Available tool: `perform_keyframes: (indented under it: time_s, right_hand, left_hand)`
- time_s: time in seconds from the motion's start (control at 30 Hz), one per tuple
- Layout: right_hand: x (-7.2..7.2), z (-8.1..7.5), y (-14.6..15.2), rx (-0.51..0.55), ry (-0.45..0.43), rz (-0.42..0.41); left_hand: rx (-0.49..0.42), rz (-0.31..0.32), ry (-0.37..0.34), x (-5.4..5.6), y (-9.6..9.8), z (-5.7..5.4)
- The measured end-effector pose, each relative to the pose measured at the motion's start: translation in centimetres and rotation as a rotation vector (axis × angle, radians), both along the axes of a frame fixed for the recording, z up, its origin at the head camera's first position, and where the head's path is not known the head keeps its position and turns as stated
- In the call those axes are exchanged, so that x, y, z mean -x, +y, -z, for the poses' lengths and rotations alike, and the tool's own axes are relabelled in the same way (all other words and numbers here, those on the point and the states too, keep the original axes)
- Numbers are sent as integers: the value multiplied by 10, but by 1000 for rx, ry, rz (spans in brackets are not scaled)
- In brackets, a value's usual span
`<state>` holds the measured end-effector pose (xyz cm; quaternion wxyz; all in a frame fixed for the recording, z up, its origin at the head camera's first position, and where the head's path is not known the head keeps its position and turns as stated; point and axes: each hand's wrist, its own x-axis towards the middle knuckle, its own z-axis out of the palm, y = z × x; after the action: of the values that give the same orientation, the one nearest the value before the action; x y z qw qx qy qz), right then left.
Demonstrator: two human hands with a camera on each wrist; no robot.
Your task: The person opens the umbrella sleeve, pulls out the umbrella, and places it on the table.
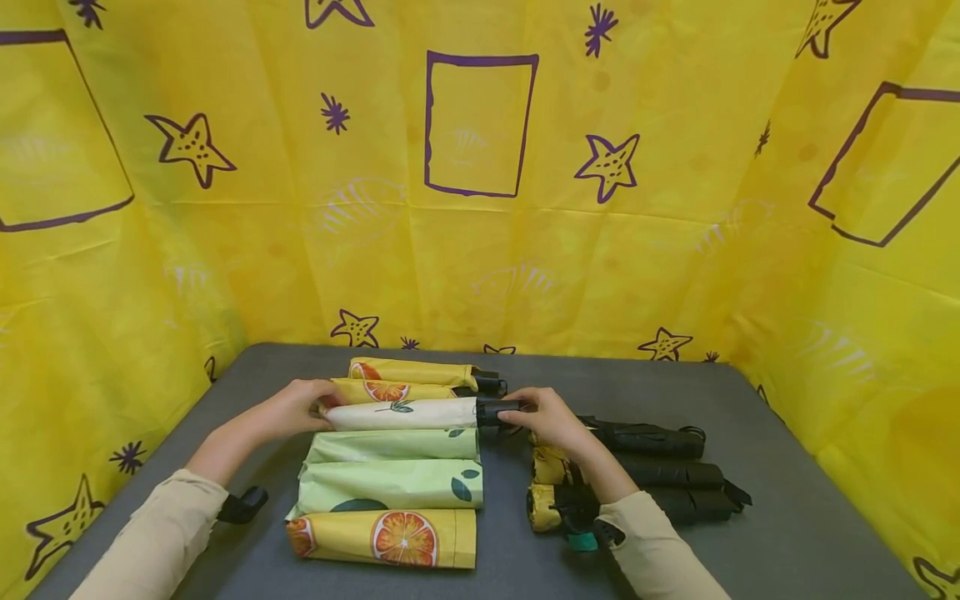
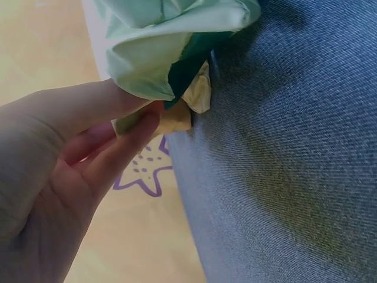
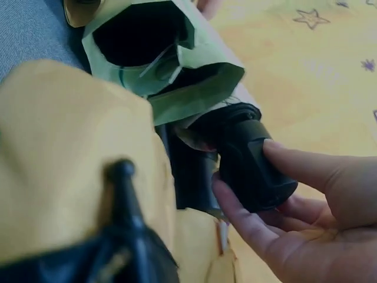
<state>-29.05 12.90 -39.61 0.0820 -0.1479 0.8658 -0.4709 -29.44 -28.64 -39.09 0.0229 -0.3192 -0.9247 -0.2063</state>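
A folded umbrella in a cream sleeve with a leaf print lies across the middle of a row. My left hand pinches the sleeve's left end. At the other end, my right hand holds the black umbrella handle between thumb and fingers. Behind it lie two yellow orange-print sleeves, with black handles showing at their right ends. On the near side are two pale green sleeves; the right wrist view looks into their open ends. Nearest me lies another orange-print sleeve.
Several black folded umbrellas, with some yellow fabric showing, lie on the right of the dark grey table, partly under my right forearm. A black handle-like piece shows beside my left sleeve. Yellow printed cloth surrounds the table's back and sides.
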Motion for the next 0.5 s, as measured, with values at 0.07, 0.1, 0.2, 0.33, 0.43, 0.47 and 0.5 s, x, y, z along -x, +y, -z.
perform_keyframes:
  time_s: [0.07,0.1,0.2,0.33,0.43,0.47,0.5]
  right_hand:
    - [-1,-2,4,23,-17,10]
    - [-1,-2,6,36,-23,13]
    - [-2,-4,12,77,-47,19]
    - [-2,-6,21,108,-61,27]
    - [-2,-9,28,101,-46,31]
    - [-2,-9,31,99,-39,33]
    - [-2,-10,33,100,-33,34]
  left_hand:
    - [-9,5,6,0,-1,1]
    - [-12,5,6,1,-1,1]
    - [-20,7,11,1,-1,3]
    - [-27,-3,1,2,-2,5]
    - [-32,-3,-13,2,-2,5]
    - [-32,-1,-13,2,-2,5]
    - [-31,1,-19,2,-2,5]
